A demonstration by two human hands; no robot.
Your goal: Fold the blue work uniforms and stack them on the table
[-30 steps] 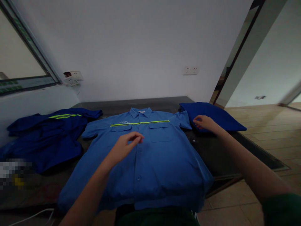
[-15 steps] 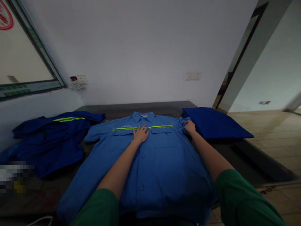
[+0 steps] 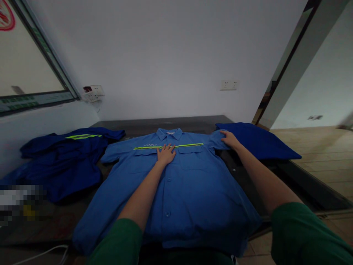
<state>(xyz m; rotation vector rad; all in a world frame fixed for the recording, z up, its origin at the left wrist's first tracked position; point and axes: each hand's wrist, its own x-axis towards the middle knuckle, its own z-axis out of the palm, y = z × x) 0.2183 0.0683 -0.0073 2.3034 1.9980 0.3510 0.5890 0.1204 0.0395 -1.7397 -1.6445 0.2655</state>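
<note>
A blue short-sleeved work shirt [image 3: 187,191] lies front up on a dark table, its collar toward the wall. It has a yellow-green stripe across the chest, buttons down the middle and two flap pockets. My left hand [image 3: 166,154] rests flat on the chest beside the button placket, fingers spread. At the shirt's right-hand sleeve, my right hand [image 3: 229,139] pinches the sleeve's outer edge between thumb and fingers. That sleeve is stretched out sideways and partly reaches the folded dark blue cloth [image 3: 256,141].
A crumpled dark blue garment [image 3: 66,165] with a yellow-green stripe lies at the left. The dark table [image 3: 124,127] ends against a white wall with sockets [image 3: 228,85]. A white cable [image 3: 52,248] runs at the lower left, below a pixelated patch.
My right hand has moved outward to the right, drawing the bunched sleeve out straighter. My left hand stays on the shirt's chest. The view has shifted slightly.
</note>
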